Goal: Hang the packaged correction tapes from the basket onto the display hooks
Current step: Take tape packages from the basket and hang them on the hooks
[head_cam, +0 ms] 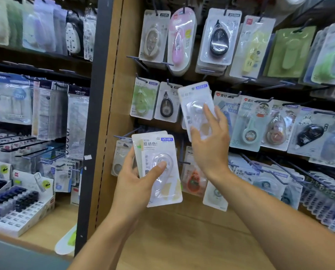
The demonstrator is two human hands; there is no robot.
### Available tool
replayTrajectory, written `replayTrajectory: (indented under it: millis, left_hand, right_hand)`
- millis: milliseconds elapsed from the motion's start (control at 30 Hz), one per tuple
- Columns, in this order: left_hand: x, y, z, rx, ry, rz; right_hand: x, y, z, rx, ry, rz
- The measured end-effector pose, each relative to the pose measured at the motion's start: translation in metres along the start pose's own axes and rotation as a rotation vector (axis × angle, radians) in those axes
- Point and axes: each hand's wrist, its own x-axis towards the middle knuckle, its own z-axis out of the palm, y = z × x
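Observation:
My left hand [137,180] grips a small stack of white packaged correction tapes [160,168], thumb pressed on the clear blister of the front pack. My right hand [209,145] holds a single white pack [195,102] lifted higher, tilted, in front of the middle row of the display. Dark metal display hooks [135,58] stick out of the wooden back panel [123,106], most carrying packaged correction tapes. No basket is in view.
Hanging packs fill three rows to the right [279,123]. A dark metal upright [96,106] divides this bay from the left shelves, where a white tray of small dark items [18,207] sits. A wooden shelf [182,240] lies below my arms.

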Motion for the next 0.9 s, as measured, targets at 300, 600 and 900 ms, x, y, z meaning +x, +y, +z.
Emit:
replayTrajectory:
  millis: [300,600,900]
  left_hand:
    - [-0.003,0.002,0.004,-0.021,0.018,-0.011]
    - [-0.003,0.003,0.0,-0.002,0.027,-0.006]
    - [-0.004,0.002,0.001,-0.004,0.033,0.003]
  right_hand:
    - [0.024,0.007,0.009,-0.006,0.024,0.07]
    - [0.029,0.003,0.015,0.004,0.082,0.143]
    - [0.064,0.025,0.031,-0.197,-0.067,0.164]
